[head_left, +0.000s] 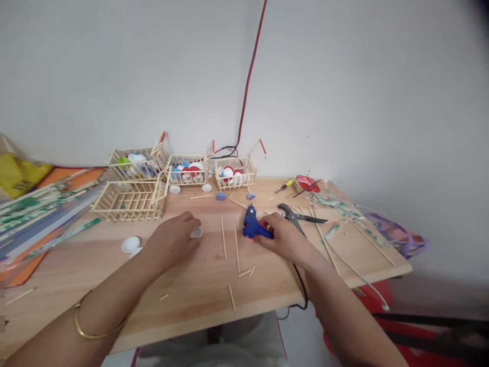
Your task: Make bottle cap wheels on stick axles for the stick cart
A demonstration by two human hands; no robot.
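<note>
Right hand (278,233) clamped around the handle of a blue glue gun (251,224), nozzle pointing away from me; can't tell if the gun is resting on the wooden table (269,286) or slightly lifted. Gun sits right of centre, between my hands. My left hand (176,238) is palm down, fingers bent, tips at a small translucent cap (196,232); can't tell if they're pinching it or just touching. Gold bracelet (78,322) on my left forearm.

White cap (131,244) beside that forearm, another partly hidden by it. Thin wooden sticks (223,238) lie between the hands, short offcuts (244,273) nearer me. Black-handled pliers (296,217) just beyond and right of my right hand; yellow-handled tool (286,186) and red dish (305,182) farther back. Black cable (304,290) hangs over the near edge below my right forearm.

Toward the wall: three stick carts (188,184) in a row, holding coloured caps, red bars on their handles. One more stick basket (128,214) in front of the leftmost cart. Packaged sticks (57,199) at far left.
</note>
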